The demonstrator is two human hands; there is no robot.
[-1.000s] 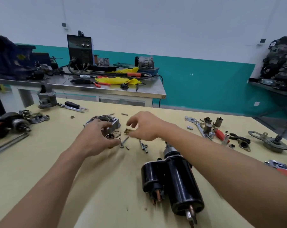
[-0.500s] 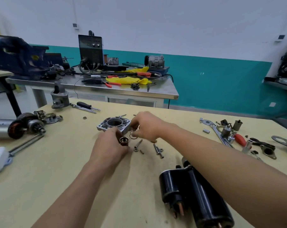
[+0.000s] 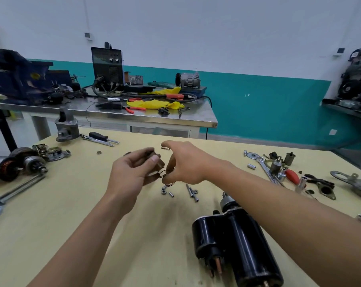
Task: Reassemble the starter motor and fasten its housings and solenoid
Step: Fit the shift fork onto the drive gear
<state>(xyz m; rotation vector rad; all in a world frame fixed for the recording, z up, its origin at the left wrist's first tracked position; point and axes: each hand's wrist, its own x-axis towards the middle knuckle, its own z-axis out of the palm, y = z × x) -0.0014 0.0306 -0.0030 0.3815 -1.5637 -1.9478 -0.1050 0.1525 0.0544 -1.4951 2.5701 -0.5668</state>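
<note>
My left hand (image 3: pixel 132 172) is raised above the yellow table (image 3: pixel 72 224) and grips a small brown cylindrical part (image 3: pixel 159 162) between thumb and fingers. Right beside it, my right hand (image 3: pixel 187 162) pinches a thin dark wire ring (image 3: pixel 165 172) that touches the part's end. The hands hide the aluminium flange housing behind them. Another thin ring (image 3: pixel 171 184), a nut (image 3: pixel 163 191) and several long bolts (image 3: pixel 192 192) lie on the table just below the hands. The black starter motor body with its solenoid (image 3: pixel 235 245) lies near me under my right forearm.
An armature (image 3: pixel 16 165), an end cover (image 3: pixel 56 154) and a long wrench (image 3: pixel 22 188) lie at the left. A nose housing (image 3: pixel 66 127) and a screwdriver (image 3: pixel 101 136) sit at the far left edge. Sockets, a red-handled tool (image 3: pixel 292 176) and a bracket (image 3: pixel 355 182) crowd the right. A steel bench (image 3: pixel 113 114) stands behind.
Both hands have risen off the table, the left bringing up the small cylindrical part and the right the wire ring. The view has shifted slightly.
</note>
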